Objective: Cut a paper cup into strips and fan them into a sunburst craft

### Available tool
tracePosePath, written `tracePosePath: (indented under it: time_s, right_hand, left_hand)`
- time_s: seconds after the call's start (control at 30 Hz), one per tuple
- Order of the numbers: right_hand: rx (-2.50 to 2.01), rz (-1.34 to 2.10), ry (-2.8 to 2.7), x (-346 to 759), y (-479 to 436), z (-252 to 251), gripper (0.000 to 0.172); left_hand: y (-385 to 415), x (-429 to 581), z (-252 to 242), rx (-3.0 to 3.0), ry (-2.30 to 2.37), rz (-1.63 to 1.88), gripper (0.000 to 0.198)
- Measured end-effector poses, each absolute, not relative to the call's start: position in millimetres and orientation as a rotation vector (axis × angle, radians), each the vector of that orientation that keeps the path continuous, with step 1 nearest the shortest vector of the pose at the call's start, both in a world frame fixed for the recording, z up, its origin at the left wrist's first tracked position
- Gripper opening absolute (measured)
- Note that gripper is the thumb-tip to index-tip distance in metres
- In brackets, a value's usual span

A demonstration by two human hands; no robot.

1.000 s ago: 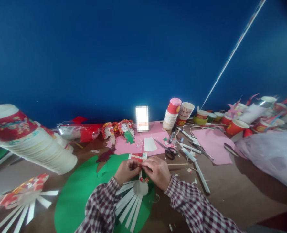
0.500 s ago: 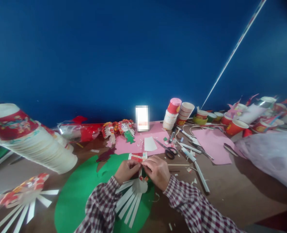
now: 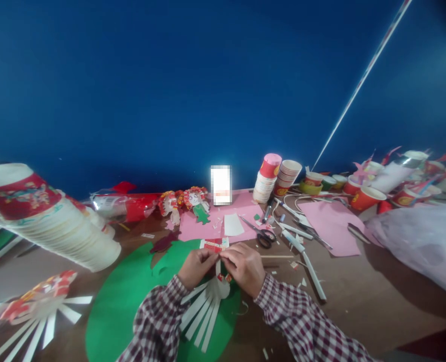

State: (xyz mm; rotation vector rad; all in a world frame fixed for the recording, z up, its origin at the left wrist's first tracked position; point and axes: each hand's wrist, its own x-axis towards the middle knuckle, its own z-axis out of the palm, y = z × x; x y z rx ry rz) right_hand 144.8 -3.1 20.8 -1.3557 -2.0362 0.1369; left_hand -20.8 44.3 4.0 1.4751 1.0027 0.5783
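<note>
My left hand (image 3: 198, 266) and my right hand (image 3: 244, 265) meet fingertip to fingertip, both pinching the same white paper strip. That strip belongs to a cut-up paper cup (image 3: 204, 314), whose white strips fan out toward me over a green paper sheet (image 3: 113, 306). Small red printed bits show near the cup's round base. Just beyond my fingers lies a red and white printed piece of paper (image 3: 214, 245). The exact grip is partly hidden by my fingers. Scissors (image 3: 265, 238) rest to the right of my right hand.
A stack of paper cups (image 3: 76, 236) leans at the left, above another cut cup (image 3: 38, 311). Pink paper (image 3: 196, 226) lies ahead. A glue gun (image 3: 294, 240), a thin stick (image 3: 277, 257) and paper scraps are on the right. A plastic bag (image 3: 422, 241) bulges at far right.
Both hands stay almost in place, still pinching the strip. The fanned cup and its round base have shifted very slightly under them.
</note>
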Motion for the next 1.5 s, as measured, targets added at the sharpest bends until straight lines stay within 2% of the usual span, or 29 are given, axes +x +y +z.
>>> tracePosePath:
  time_s: [0.33,0.67,1.07,1.5]
  right_hand:
    - [-1.333,0.233,-2.077,149,-1,22,0.016]
    - [-1.317,0.133,-2.145,151,1,19,0.013]
    - [-1.265,0.051,-2.121,152,2,20,0.013]
    - [-1.277,-0.013,-2.167,151,1,22,0.011]
  left_hand:
    - [45,-21,4,1.554,1.061,0.572,0.032]
    - [46,-20,-1,1.475,1.047,0.573,0.027]
    - [45,-22,9,1.471,1.007,0.552,0.039]
    - [45,-19,6,1.496,1.101,0.521,0.044]
